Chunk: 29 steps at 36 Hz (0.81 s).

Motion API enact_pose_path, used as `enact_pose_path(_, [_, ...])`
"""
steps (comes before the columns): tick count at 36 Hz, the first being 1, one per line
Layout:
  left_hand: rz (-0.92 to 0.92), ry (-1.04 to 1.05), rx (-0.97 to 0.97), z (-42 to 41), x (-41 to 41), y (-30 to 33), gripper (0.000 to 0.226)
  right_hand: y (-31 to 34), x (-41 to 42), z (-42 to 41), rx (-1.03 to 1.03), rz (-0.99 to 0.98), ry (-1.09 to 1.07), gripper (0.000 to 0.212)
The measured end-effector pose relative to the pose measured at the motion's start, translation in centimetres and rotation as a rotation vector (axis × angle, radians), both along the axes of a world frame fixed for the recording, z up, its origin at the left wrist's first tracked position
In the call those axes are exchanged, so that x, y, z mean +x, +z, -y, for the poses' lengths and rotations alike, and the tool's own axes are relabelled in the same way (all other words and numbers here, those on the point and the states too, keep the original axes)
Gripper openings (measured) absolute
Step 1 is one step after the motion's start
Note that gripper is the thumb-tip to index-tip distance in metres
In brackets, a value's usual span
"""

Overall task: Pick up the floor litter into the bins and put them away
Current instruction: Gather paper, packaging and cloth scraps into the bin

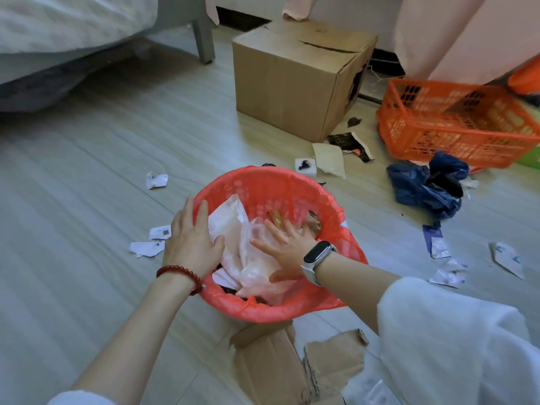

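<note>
The red-lined bin (271,244) sat at frame centre, a cardboard box (295,80) and an orange crate (450,124) toward the upper right. Inside it, crumpled plastic wrap (248,252) looked light, soft and springy — likely to rebound. The left hand (193,241) lay flat on the rim, fingers straight; the right hand (286,247) pressed the wrap down, fingers spread. Paper scraps (156,180) remained on the floor — thin, best pinched at an edge.

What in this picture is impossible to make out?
Head view:
- Bottom of the red bin: covered by plastic wrap and the left hand and right hand.
- Print on the paper scraps: too small.
- Orange crate: contents blurred, right end cut off by the frame edge.
- Cardboard box: closed.
</note>
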State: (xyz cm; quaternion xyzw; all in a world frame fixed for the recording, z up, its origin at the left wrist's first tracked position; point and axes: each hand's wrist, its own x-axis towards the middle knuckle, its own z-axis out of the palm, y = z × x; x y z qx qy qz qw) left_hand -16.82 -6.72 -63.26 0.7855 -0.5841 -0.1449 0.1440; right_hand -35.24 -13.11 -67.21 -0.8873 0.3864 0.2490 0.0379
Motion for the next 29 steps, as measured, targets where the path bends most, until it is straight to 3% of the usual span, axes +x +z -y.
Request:
enact_pose_path(8, [0.058, 0.021, -0.096, -0.4, -1.0, -0.8, 0.067, -2.9, 0.9, -0.2, 0.006, -0.053, -0.012, 0.084])
enact_pose_path(12, [-0.013, 0.052, -0.107, -0.4, -1.0, -0.7, 0.063, -2.5, 0.8, 0.0, 0.106, -0.007, -0.057, 0.085])
enact_pose_path(16, [0.072, 0.017, -0.049, -0.5, -1.6, -0.2, 0.061, -0.8, 0.5, 0.1, 0.18, 0.048, -0.118, 0.078])
enact_pose_path(18, [0.059, -0.043, -0.115, -0.2, -2.8, 1.0, 0.055, 1.2, 0.1, 0.1, 0.212, 0.214, -0.163, 0.062])
enact_pose_path(22, [-0.128, -0.165, -0.261, 1.7, -6.7, 4.3, 0.044, 6.8, -2.6, -0.8, 0.134, 0.76, -0.278, 0.028])
enact_pose_path(27, [-0.356, -0.316, -0.396, 2.1, -13.8, 6.0, 0.042, 11.7, -10.6, -3.3, -0.019, 1.077, -0.667, 0.026])
enact_pose_path(29, [-0.399, -0.405, -0.441, 0.7, -17.7, 5.7, 0.04, 11.9, -14.7, -4.9, -0.07, 1.111, -0.8, 0.026])
